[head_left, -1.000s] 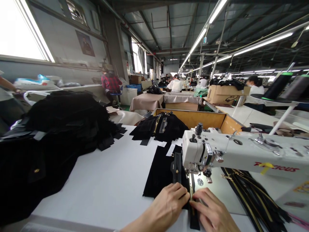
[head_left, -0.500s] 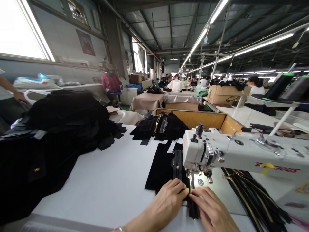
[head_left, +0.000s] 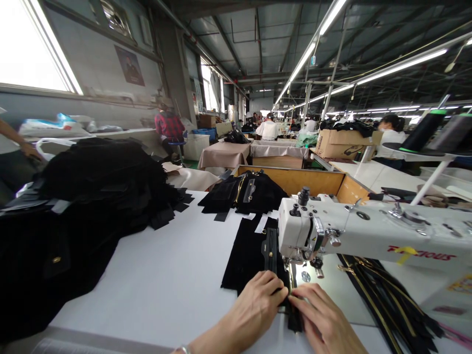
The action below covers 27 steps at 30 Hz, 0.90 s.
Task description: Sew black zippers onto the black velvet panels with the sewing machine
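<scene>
A black fabric panel (head_left: 241, 253) with a dark zip-pocket strip lies on the white table, its right edge by the needle area of the sewing machine (head_left: 300, 226). Along that edge runs a black zipper (head_left: 292, 280) with gold teeth, its tail hanging toward me. My left hand (head_left: 260, 300) is closed, fingers bent and gripping the panel's edge beside the zipper. Close against it, my right hand (head_left: 322, 312) pinches the zipper between thumb and fingers. The fingertips of both hands nearly meet just in front of the presser foot, and partly hide the cloth edge.
Black fabric pieces form a large heap (head_left: 103, 182) at left. More panels (head_left: 245, 191) lie behind the machine head. Loose zippers (head_left: 387, 300) rest under its arm at right. Thread cones (head_left: 424, 130) stand upper right, and co-workers sit farther back.
Almost nothing differs. The view has shifted very slightly, and both hands keep their hold at the same spot on the panel and zipper.
</scene>
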Tool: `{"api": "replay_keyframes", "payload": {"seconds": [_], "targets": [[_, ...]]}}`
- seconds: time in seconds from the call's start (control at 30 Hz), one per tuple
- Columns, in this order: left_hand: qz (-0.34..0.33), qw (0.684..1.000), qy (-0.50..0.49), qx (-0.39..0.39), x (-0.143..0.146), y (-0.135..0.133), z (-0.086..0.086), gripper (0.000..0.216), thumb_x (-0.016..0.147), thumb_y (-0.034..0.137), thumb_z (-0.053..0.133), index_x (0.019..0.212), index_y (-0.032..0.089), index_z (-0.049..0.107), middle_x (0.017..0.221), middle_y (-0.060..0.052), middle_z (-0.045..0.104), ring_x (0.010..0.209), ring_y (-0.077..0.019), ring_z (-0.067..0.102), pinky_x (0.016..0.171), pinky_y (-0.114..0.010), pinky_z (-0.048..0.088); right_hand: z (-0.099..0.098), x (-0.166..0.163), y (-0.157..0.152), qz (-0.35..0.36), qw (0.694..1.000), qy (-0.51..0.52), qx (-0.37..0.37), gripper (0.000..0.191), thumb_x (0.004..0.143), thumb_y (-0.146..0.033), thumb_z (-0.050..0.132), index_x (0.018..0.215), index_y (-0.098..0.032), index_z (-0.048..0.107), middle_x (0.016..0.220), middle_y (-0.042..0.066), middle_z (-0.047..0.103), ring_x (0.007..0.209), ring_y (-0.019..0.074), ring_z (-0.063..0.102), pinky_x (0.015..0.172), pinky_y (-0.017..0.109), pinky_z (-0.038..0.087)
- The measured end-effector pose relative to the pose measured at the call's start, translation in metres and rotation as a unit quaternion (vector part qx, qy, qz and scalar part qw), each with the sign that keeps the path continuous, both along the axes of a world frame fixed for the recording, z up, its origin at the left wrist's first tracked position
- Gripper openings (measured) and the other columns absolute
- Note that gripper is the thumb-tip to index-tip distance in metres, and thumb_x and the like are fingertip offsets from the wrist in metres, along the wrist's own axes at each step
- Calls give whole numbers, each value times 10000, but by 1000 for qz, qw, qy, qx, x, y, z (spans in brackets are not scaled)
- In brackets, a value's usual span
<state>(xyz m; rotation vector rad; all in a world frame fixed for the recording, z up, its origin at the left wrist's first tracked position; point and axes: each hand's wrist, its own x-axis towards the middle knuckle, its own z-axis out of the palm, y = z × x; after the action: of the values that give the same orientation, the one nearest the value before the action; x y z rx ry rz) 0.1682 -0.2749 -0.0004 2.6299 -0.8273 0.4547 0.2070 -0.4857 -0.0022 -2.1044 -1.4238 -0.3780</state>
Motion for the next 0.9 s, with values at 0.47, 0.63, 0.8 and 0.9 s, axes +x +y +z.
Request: {"api": "replay_keyframes", "payload": {"seconds": [0.47,0.63,0.8,0.9], "targets": [[19,999,-16,24,9,4,-3,223,974,94,622,1163,182,542,1080,-9,624,1227,-195,481,1175,-383,264,4,2,1,-34,997,-55,-44,500,871,-13,360,1337,-127,499,1237,129,584,1150,258,542,978,442,507],[37,999,1,-14,10,6,-9,370,953,8,523,1266,205,503,1199,-20,604,1355,-196,368,1214,-397,152,-4,5,0,-71,989,-92,-90,530,868,-57,383,1393,-104,432,1321,144,559,1225,294,520,995,506,491],[43,999,2,-8,8,4,-13,426,955,34,487,1353,182,443,1331,-44,550,1410,-202,296,1226,-433,125,-6,6,3,-93,982,-121,-109,566,860,-98,405,1425,-98,380,1382,140,530,1261,304,511,984,514,496],[39,999,3,-2,6,3,-15,431,963,61,469,1379,167,428,1358,-57,531,1420,-200,280,1229,-433,121,-7,7,3,-94,981,-130,-109,555,875,-111,403,1429,-99,372,1386,140,530,1270,298,508,982,499,497]]}}
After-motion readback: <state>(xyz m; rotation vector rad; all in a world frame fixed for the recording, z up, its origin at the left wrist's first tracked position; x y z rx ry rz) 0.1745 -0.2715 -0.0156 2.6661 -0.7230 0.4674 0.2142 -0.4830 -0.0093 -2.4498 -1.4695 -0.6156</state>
